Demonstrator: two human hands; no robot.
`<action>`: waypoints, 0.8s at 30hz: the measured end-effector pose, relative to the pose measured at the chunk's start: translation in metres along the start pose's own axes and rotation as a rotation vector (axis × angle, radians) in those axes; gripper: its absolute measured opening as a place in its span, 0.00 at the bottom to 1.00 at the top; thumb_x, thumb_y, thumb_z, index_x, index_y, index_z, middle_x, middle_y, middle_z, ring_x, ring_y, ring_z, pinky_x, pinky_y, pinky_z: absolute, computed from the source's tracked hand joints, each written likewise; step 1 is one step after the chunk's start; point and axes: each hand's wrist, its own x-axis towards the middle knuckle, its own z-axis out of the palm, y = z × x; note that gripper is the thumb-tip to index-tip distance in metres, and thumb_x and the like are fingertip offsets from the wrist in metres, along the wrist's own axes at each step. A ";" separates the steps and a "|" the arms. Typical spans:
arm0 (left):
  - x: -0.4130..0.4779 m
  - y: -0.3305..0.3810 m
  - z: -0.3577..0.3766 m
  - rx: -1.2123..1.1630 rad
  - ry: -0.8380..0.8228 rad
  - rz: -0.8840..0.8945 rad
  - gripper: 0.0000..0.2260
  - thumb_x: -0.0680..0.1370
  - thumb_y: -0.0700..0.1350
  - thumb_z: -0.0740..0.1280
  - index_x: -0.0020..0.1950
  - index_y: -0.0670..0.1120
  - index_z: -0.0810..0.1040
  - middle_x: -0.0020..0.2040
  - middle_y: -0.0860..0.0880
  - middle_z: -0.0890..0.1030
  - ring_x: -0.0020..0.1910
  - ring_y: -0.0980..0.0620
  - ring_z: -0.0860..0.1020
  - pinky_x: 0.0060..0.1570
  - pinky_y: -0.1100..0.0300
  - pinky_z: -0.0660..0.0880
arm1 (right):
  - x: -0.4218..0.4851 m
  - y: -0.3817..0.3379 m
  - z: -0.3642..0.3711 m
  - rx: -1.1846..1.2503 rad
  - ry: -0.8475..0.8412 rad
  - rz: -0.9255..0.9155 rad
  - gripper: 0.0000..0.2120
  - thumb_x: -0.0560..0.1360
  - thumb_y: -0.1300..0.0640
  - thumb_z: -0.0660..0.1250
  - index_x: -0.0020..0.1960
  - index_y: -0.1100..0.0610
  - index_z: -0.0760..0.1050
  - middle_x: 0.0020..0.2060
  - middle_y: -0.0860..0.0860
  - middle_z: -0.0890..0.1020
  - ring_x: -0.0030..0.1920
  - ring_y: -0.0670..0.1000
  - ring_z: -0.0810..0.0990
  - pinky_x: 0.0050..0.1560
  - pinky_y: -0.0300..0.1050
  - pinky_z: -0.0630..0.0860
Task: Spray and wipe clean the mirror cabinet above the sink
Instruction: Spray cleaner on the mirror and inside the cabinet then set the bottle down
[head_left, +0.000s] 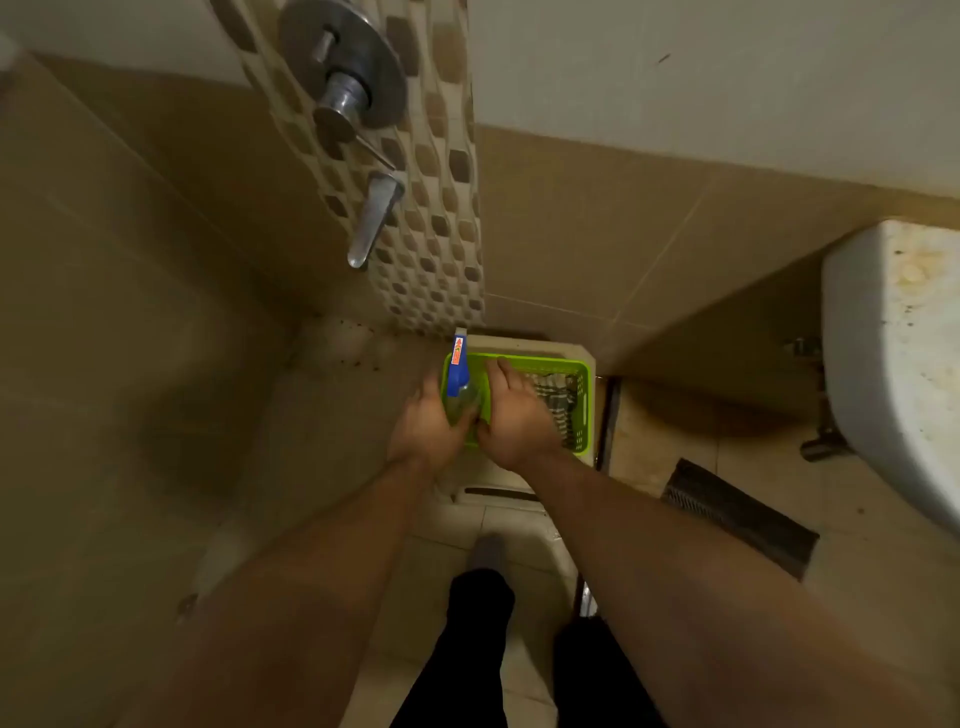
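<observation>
Head view: left hand (423, 426) curled round clear spray bottle (458, 371), right hand (514, 415) flat-fingered beside it at 3 o'clock. Inside green basket (540, 358), 9 o'clock end; cloth (556, 397) at 3 o'clock. Probably light, slippery; better gripped at neck.

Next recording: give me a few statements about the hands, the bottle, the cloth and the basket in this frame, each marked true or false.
1. The left hand grips the clear spray bottle with a blue trigger head. True.
2. The green plastic basket sits inside the white ceramic basin. False: it sits on a beige stool on the floor, to the left of the basin.
3. A dark checked cloth lies in the basket. True.
4. The right hand lifts the cloth clear of the basket. False: the hand lies over the basket with its fingers stretched out, and the cloth lies in the basket beside it.
</observation>
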 end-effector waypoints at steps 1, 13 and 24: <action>0.006 0.001 0.003 -0.052 0.003 -0.005 0.27 0.79 0.55 0.71 0.75 0.47 0.69 0.66 0.43 0.79 0.64 0.40 0.77 0.55 0.53 0.73 | 0.007 0.001 0.005 0.078 -0.002 0.008 0.38 0.78 0.54 0.67 0.83 0.60 0.54 0.81 0.59 0.61 0.80 0.59 0.60 0.78 0.50 0.59; 0.020 0.028 0.015 -0.123 0.127 0.062 0.12 0.79 0.47 0.72 0.61 0.45 0.83 0.52 0.44 0.86 0.51 0.44 0.84 0.50 0.53 0.79 | 0.018 0.004 0.005 0.477 0.073 0.113 0.35 0.76 0.62 0.69 0.80 0.54 0.64 0.72 0.53 0.75 0.71 0.56 0.75 0.68 0.49 0.73; 0.001 0.100 0.005 -0.049 -0.075 0.431 0.12 0.75 0.41 0.69 0.58 0.43 0.83 0.50 0.46 0.85 0.48 0.46 0.81 0.50 0.59 0.77 | -0.003 0.048 -0.050 0.556 0.262 0.163 0.24 0.75 0.60 0.70 0.71 0.53 0.73 0.58 0.53 0.83 0.60 0.59 0.79 0.63 0.57 0.75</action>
